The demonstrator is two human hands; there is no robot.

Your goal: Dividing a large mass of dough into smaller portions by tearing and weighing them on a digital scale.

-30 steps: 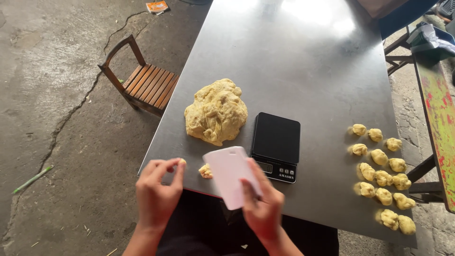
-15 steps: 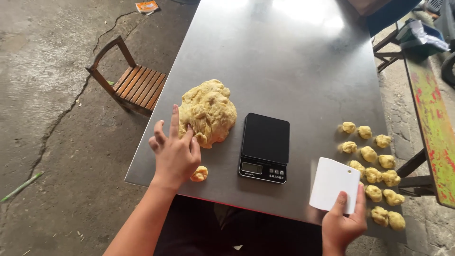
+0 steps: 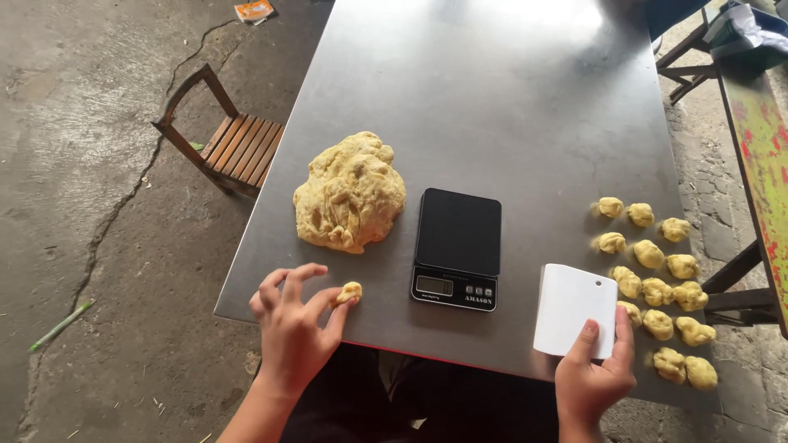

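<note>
My left hand (image 3: 294, 328) pinches a small dough piece (image 3: 348, 292) at its fingertips; the big dough mass (image 3: 350, 192) lies beyond it. My right hand (image 3: 593, 375) grips a white scraper (image 3: 574, 308), probably touching the nearest dough balls (image 3: 657, 271) beside it

Grey steel desk (image 3: 509, 98), sheen of daylight at the far end. Cracked concrete floor (image 3: 90, 164) to the left, with a small wooden slatted chair (image 3: 234, 148) just beside the desk edge. Orange scrap of paper (image 3: 254, 10) lying far off. Green stick (image 3: 57, 326) on floor. Painted green-red bench (image 3: 763, 139) at right over cobbled paving.
</note>
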